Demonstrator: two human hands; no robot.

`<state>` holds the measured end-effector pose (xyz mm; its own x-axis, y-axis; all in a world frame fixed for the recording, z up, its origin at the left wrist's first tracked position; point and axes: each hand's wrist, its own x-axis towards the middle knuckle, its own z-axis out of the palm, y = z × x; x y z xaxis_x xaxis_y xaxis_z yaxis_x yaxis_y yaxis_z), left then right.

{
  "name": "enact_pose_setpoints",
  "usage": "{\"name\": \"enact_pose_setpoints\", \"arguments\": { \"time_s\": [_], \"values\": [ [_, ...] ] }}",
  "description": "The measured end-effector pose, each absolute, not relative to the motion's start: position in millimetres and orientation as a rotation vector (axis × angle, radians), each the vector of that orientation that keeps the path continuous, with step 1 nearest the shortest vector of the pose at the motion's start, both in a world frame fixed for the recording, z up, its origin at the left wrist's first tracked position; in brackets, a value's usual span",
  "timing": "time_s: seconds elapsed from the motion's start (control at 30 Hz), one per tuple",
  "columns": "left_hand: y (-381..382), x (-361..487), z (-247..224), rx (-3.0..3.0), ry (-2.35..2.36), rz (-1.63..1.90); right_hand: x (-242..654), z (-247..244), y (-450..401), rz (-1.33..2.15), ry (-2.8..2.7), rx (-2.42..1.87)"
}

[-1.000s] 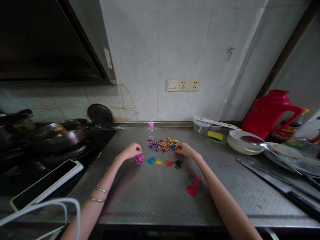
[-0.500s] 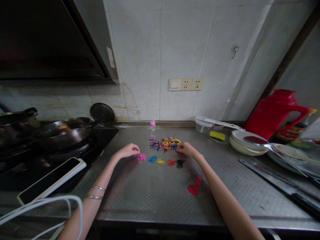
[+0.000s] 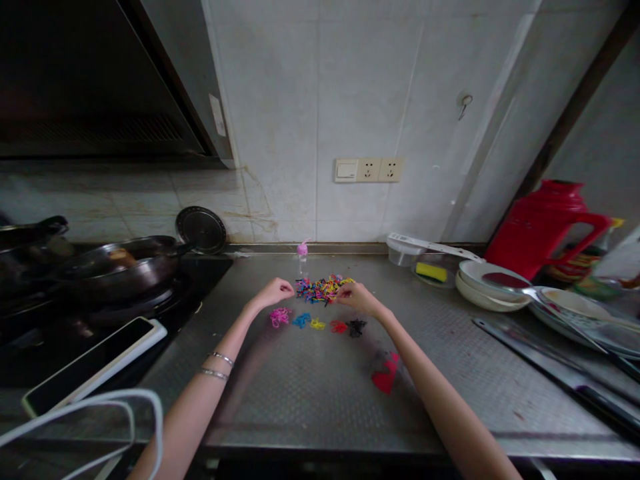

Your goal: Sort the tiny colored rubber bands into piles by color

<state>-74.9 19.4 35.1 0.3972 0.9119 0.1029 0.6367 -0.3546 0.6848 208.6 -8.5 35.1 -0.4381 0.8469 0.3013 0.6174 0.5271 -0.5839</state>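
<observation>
A mixed heap of small coloured rubber bands (image 3: 320, 289) lies on the metal counter. My left hand (image 3: 276, 292) is at the heap's left end, fingers pinched together; whatever is in them is too small to make out. At the right end, my right hand (image 3: 356, 297) touches the heap with its fingers closed, its fingertips partly lost among the bands. In front lies a row of small single-colour piles: pink bands (image 3: 280, 317), blue bands (image 3: 301, 321), yellow bands (image 3: 317, 324), red bands (image 3: 339, 327) and black bands (image 3: 356, 328).
Behind the heap stands a small clear bottle with a pink top (image 3: 302, 249). A red cut-out piece (image 3: 385, 377) lies near my right forearm. Pans (image 3: 130, 267) and a white-edged device (image 3: 95, 367) are left; bowls (image 3: 493, 293), a knife (image 3: 550, 373) and a red thermos (image 3: 540, 230) right.
My left hand has moved right and up, from beside the pink pile to the heap's left end. My right hand has shifted slightly left, further over the heap. The view has shifted a little.
</observation>
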Motion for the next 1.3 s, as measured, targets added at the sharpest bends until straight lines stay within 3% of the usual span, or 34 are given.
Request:
{"name": "enact_pose_setpoints", "arguments": {
  "time_s": [0.4,1.3],
  "values": [
    [14.7,-33.4,15.3,2.25,1.512,0.542,166.1,19.5,-27.2,0.593,-2.482,-0.937],
    [15.5,-44.9,15.5,2.249,1.496,0.654,220.4,30.3,-5.3,0.488,-2.173,-1.237]
  ]
}}
